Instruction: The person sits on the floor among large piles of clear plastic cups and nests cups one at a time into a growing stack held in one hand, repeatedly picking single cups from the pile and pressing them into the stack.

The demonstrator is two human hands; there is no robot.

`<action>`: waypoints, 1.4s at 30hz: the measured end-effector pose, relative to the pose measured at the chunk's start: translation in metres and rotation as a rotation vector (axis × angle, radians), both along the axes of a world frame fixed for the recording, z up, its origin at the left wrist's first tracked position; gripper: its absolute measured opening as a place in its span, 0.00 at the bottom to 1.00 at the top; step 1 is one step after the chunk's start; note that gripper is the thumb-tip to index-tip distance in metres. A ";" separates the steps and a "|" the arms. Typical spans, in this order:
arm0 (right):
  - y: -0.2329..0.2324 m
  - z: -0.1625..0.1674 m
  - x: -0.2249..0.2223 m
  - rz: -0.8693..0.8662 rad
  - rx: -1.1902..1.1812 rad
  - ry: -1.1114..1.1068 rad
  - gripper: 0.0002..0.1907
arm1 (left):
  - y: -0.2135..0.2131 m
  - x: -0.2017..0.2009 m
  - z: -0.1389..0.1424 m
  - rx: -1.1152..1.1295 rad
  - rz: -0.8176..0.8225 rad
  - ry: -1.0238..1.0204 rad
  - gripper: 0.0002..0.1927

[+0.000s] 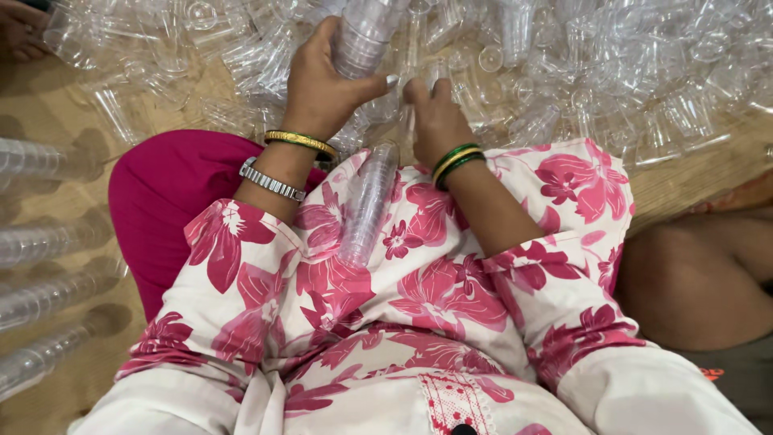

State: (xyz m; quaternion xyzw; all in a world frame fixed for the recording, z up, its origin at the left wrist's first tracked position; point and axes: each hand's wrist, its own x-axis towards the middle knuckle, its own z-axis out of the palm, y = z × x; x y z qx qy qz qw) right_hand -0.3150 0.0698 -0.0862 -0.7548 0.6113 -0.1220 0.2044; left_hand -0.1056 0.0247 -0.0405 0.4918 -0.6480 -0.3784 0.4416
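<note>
A: Right, start from the stack lying on the lap (366, 205) — what is it?

B: A nested column of clear plastic cups, resting tilted on the flowered tunic (435, 298), its top end pointing away between the 2 wrists.

A: And the hands, measured from that lap stack?

B: The left hand (322, 84) is just beyond it and to its left, above a gold bangle (299, 141) and a silver watch band (271, 180). Its fingers and thumb are wrapped around a second, upright stack of clear cups (364, 36) — a firm hold. The right hand (435, 117) is just beyond the lap stack's top end, to its right, with 2 green bangles (456, 163) at the wrist. Its fingers curl down into the loose cups; whether they pinch 1, I cannot tell.

A: Farther out?

B: Past both hands, a wide heap of loose clear cups (612, 72) covers the woven mat (48, 105). Left of the lap stack, well apart, 4 long rows of nested cups (48, 242) lie on their sides. To its right, another person's bare leg (700, 274) rests on the floor.
</note>
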 end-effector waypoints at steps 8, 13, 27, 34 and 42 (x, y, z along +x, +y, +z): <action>-0.015 0.006 -0.020 0.207 -0.071 -0.247 0.42 | -0.001 -0.004 0.003 0.073 0.000 0.078 0.29; -0.026 -0.006 -0.010 0.128 -0.455 -0.263 0.30 | 0.000 -0.002 0.005 0.042 -0.009 0.071 0.30; -0.039 0.014 -0.033 -0.077 -0.068 -0.447 0.20 | 0.004 -0.003 0.015 0.259 0.060 0.104 0.25; -0.021 0.028 -0.023 0.290 -0.297 -0.417 0.30 | 0.003 -0.002 0.011 0.152 -0.002 0.143 0.25; -0.050 -0.005 -0.033 -0.126 -0.235 -0.527 0.12 | 0.004 -0.005 0.016 0.280 0.043 0.174 0.27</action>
